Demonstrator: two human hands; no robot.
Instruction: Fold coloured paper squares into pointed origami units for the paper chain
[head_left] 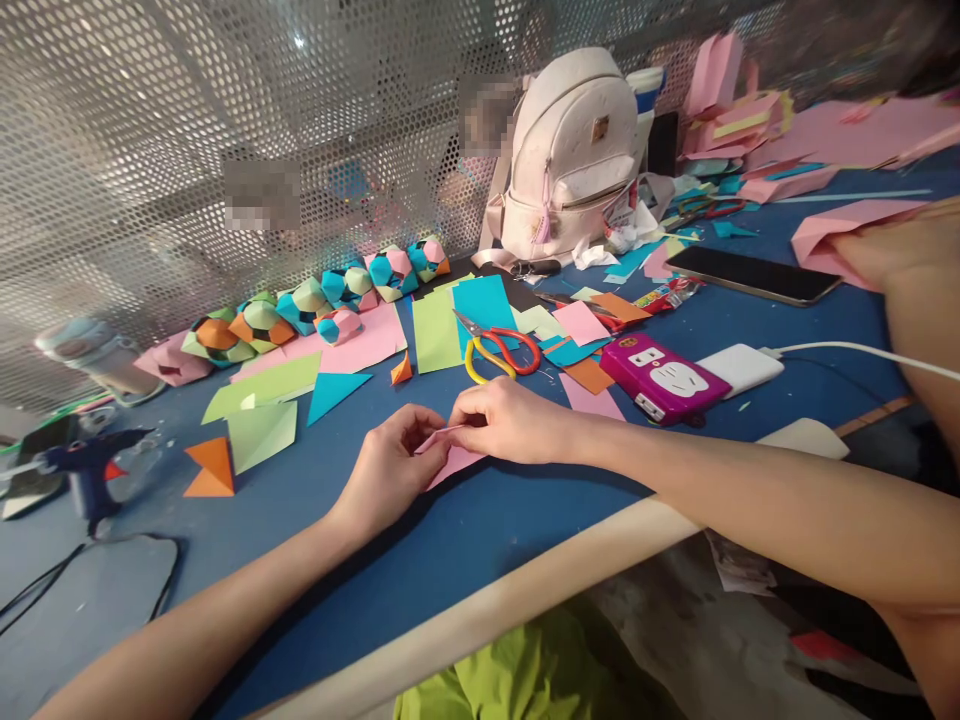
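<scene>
Near the front of the blue table, a small piece of pink paper [455,462] is pinched between both my hands. My left hand [394,462] has thumb and fingers closed on its left side. My right hand [510,418] grips its upper edge, with the fingertips of both hands almost meeting. Part of the paper is covered by my fingers. Just beyond my right hand lie scissors [501,350] with red and yellow handles. A folded orange paper piece [212,468] and a pale green sheet [262,436] rest to the left of my hands.
A row of folded paper balls [307,305] lines the back by a perforated metal screen. A cream backpack [574,165], a phone [754,274] and a purple power adapter [664,378] occupy the right. Far left is a glue gun [90,475]. Another person's arm reaches in at right.
</scene>
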